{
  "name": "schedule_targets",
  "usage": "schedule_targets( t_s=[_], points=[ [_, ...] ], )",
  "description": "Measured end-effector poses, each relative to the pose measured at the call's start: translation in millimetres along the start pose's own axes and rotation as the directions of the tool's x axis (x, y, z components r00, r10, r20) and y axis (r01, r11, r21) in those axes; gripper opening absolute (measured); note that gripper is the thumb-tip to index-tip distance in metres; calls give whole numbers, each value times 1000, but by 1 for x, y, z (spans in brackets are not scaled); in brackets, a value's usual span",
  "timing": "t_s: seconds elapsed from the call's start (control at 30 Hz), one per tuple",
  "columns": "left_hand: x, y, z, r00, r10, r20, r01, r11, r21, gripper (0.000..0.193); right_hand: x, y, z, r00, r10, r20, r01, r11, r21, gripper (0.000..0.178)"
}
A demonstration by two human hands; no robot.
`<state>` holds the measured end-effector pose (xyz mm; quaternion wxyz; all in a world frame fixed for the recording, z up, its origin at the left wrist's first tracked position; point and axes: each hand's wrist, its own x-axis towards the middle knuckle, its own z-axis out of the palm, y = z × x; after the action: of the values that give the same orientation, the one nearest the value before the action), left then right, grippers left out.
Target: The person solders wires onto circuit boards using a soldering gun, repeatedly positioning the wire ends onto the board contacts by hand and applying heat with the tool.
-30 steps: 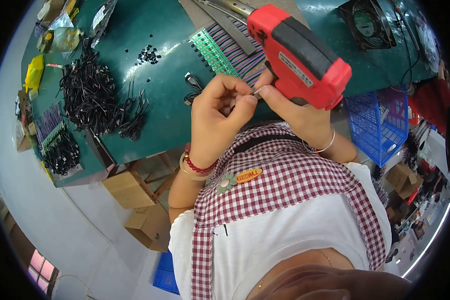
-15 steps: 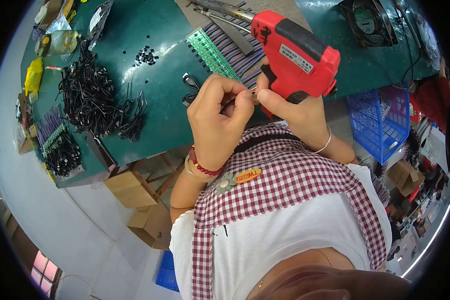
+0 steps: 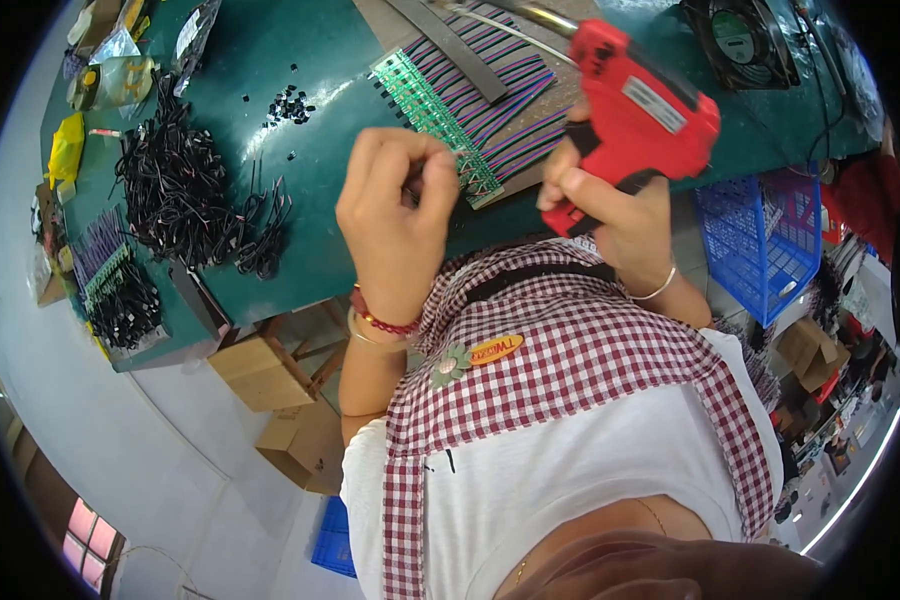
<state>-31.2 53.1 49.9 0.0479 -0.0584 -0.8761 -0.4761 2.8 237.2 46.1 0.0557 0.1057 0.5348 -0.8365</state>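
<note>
Both hands are occupied: a red plastic glue gun is gripped by the right hand, while the left hand is pinched on something small, hidden, beside the green circuit strip with striped ribbon wires on the teal worktop. A gluing step appears in hand, and the nozzle would next need bringing to the pinched spot.

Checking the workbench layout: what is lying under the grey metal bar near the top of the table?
Striped multicoloured ribbon wires run under the grey bar, beside green circuit strips. The part beneath the bar is hidden.

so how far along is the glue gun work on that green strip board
Done: cannot tell which joints are finished; coloured ribbon wires already lie attached along the green strip board. In hand: the right hand grips the red glue gun, and the left hand pinches something small near the board's end. Left: a big pile of black wires waits on the green table.
</note>
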Motion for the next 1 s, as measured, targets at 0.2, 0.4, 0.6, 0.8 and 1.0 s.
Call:
schedule_targets(
  t_s=[0.2,0.4,0.6,0.8,1.0],
  points=[
    [-3,-40,10,990,111,92,-129,964,231,9,-24,-2,-46,998,68,13,-68,998,-18,40],
    [-7,-43,19,987,150,51,-159,951,266,12,-56,8,-76,972,233,4,-230,964,-134,41],
    [-7,-42,20,985,164,46,-170,943,284,13,-67,18,-82,958,284,-21,-280,926,-253,36],
    [-2,-38,18,984,153,96,-174,941,289,13,-75,29,-92,978,208,-31,-210,948,-238,28],
    [1,-34,18,986,115,121,-149,934,324,10,-80,31,-97,985,170,-11,-155,865,-477,26]
  ],
)
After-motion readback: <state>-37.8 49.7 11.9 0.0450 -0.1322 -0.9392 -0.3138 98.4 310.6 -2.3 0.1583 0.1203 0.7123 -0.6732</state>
